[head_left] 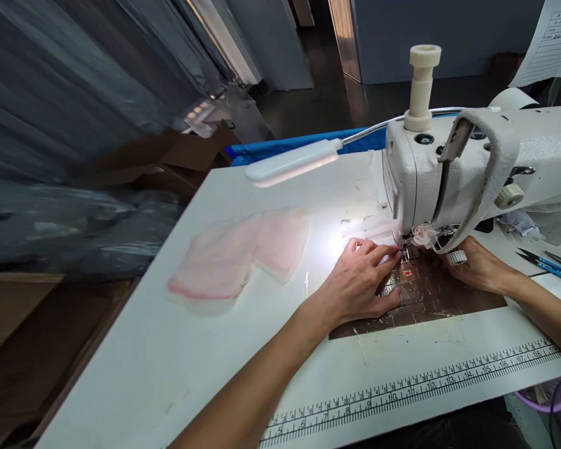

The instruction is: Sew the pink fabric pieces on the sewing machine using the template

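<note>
My left hand (359, 280) lies on the sewing table just left of the needle, fingers stretched out and pressing a small sheer white fabric piece (378, 232) toward the presser foot (407, 252). My right hand (477, 267) rests behind the white sewing machine's (449, 162) arm, right of the needle; its fingers are hidden by the machine. A small pink-white ruffled bit (423, 234) sits at the needle.
A stack of pale pink fabric pieces (243, 255) lies on the white table (144, 362) to the left. A gooseneck lamp (290, 163) shines over the work. Blue scissors (549, 265) lie at the right. A ruler strip (416, 390) runs along the front edge. Cardboard boxes (177, 162) stand beyond the table.
</note>
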`<state>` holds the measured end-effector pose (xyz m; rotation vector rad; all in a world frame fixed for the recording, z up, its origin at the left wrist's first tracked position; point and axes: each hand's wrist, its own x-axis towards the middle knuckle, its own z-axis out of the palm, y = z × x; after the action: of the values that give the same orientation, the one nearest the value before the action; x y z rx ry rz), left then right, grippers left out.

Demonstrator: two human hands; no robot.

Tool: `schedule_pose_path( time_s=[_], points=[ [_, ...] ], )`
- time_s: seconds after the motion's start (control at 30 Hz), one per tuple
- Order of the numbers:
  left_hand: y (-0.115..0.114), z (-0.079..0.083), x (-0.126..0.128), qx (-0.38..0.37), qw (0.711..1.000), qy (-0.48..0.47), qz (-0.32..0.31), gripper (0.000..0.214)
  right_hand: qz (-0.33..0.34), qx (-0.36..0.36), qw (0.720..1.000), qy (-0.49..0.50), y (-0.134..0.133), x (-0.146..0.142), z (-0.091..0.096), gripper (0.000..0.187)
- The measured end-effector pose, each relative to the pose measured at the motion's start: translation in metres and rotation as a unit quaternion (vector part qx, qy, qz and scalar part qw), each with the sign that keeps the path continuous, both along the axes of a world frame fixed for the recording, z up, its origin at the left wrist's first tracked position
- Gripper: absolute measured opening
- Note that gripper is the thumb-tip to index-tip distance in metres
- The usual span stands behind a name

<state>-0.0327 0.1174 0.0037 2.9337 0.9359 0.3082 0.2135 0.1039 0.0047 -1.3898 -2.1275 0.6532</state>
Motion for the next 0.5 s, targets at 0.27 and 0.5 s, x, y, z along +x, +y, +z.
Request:
schedule_pose_path(
  time_s=[0.27,0.5],
  points=[
    [0.001,-0.008,0.001,0.05,0.998,-0.031,0.005,0.043,-0.01,-0.017,1.0,-0.002,-0.02,-0.004,0.003,0.031],
    [0.014,-0.007,0.005,-0.035,0.995,-0.083,0.047,0.036,-0.089,-0.088,0.986,0.105,-0.007,0.0,-0.008,0.031]
  ],
)
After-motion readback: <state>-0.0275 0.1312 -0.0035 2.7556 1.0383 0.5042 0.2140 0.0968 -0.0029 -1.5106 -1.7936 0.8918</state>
